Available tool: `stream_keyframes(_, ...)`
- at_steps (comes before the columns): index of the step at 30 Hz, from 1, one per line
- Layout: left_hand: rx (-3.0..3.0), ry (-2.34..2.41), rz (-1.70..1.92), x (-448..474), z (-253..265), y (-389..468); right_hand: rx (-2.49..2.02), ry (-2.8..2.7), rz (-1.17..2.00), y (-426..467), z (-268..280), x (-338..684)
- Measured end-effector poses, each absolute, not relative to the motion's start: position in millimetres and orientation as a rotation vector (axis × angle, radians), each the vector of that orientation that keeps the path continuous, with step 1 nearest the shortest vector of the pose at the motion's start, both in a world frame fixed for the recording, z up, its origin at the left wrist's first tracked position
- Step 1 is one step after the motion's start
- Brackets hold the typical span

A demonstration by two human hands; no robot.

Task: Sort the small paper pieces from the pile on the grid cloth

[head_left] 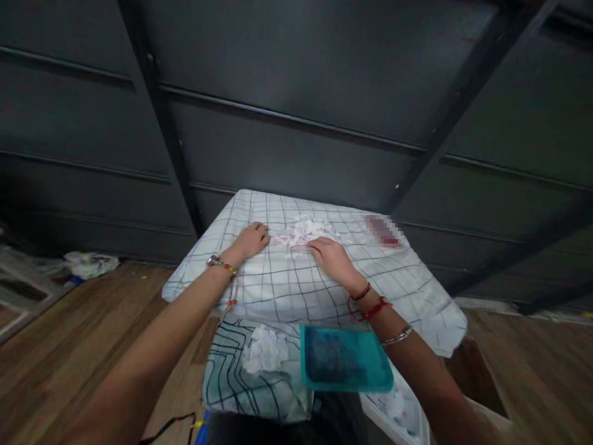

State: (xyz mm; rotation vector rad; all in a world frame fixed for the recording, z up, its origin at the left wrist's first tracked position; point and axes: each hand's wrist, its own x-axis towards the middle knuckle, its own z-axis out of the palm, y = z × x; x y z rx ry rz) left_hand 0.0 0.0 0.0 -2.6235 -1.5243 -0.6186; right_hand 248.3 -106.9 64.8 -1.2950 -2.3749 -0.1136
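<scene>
A loose heap of small white and pinkish scraps (308, 230), paper-like in look, lies on a table covered with a white checked cloth (296, 290). My right hand (333, 262) is at the near right side of the heap, its thumb and fingertips pinched together at the end of a thin pinkish strip (300, 248). Left of the heap, my left hand (251, 240) rests palm down on the cloth, fingers loosely bent and holding nothing that I can see.
In front of me are a teal plastic tray (386, 374), a clump of white scraps (265, 351) on a green patterned cloth (227, 364), and a white container (412, 426). A blurred reddish object (383, 232) lies at the table's right. Dark panels (287, 148) stand behind.
</scene>
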Motion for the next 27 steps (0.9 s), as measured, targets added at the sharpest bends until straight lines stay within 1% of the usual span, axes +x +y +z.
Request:
stream_keyframes(9, -2.622, -1.51, -0.651, -1.0, 0.9, 2.1, -1.313, -2.239, -0.214, -99.7, 40.6, 257.7)
stream_keyframes(14, -2.636, -1.497, -0.637, -2.6, 1.4, 3.0, -1.269, -2.302, -0.259, -100.2, 39.6, 260.9)
stream_keyframes(21, -2.638, -1.498, -0.627, -3.3, 0.7, 4.4, -1.223, -2.266, -0.121, -94.6, 36.2, 272.7)
stream_keyframes(27, -2.651, -1.483, -0.627, -3.9, 0.6, 5.4, -1.237, -2.237, -0.126, -92.7, 36.9, 276.1)
